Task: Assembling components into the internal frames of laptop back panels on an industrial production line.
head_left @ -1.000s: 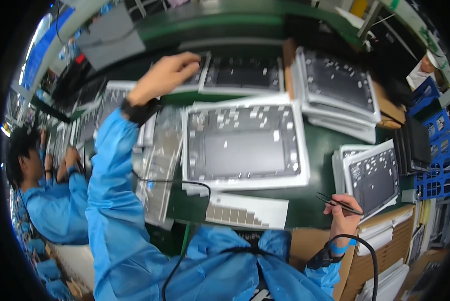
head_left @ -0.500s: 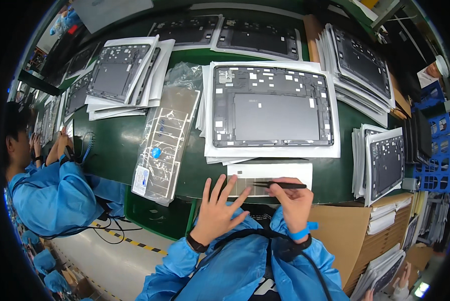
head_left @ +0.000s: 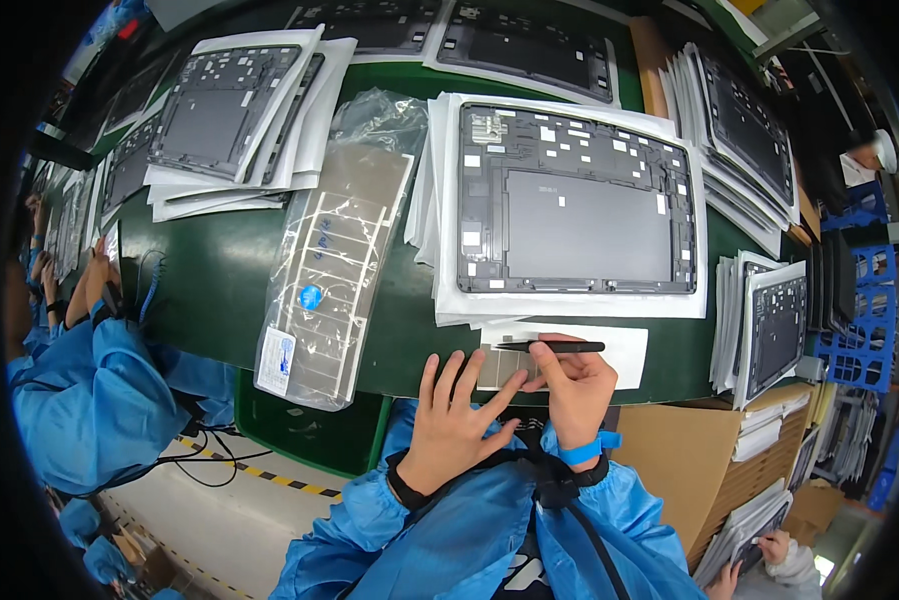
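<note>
My right hand (head_left: 575, 392) grips black tweezers (head_left: 575, 347), held almost level with the tips pointing left. Those tips are over the upper left part of a white backing sheet (head_left: 624, 358) at the table's front edge, by a small grey patch. My left hand (head_left: 454, 425) is open, fingers spread, its fingertips at the sheet's lower left beside grey rectangular pieces (head_left: 491, 370). Whether the tweezers pinch anything is too small to tell. Just beyond the sheet, a dark grey tablet housing (head_left: 589, 235) dotted with white pads lies on stacked white foam sheets.
Left of the housing lies a clear plastic bag (head_left: 334, 270) of grey sheets. More housings are stacked at the far left (head_left: 224, 110), far right (head_left: 744, 120) and right (head_left: 774, 325). A green bin (head_left: 309, 440) sits below the table edge. A co-worker in blue (head_left: 94, 400) works at left.
The tweezers and my right hand have shifted left and up along the sheet, relative to it. My left hand stays by the lower left part. The whole view has shifted slightly.
</note>
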A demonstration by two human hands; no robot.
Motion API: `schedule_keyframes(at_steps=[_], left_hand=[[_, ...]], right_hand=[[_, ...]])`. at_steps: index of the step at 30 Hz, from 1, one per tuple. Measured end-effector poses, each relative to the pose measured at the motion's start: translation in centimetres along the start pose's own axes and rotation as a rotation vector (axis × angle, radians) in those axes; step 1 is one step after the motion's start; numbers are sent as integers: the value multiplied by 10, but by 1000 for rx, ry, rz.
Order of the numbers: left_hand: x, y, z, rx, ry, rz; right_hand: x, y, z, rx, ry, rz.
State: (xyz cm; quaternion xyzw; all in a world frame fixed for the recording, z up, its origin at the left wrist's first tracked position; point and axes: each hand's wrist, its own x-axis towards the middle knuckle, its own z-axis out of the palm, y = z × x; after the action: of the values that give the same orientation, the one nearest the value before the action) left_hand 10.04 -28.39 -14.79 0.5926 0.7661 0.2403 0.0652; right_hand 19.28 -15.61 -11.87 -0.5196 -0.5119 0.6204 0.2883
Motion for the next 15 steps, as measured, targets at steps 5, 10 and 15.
schedule_keyframes(at_steps=[5, 10, 15], left_hand=[[-1, -2, 2, 6, -1, 13], [-2, -5, 3, 11, 1, 31], [-3, -7, 3, 31, -8, 43]], right_hand=[[-4, 7, 7, -123, 25, -36], [-3, 11, 9, -141, 17, -105], [-8, 21, 10, -148, 29, -198]])
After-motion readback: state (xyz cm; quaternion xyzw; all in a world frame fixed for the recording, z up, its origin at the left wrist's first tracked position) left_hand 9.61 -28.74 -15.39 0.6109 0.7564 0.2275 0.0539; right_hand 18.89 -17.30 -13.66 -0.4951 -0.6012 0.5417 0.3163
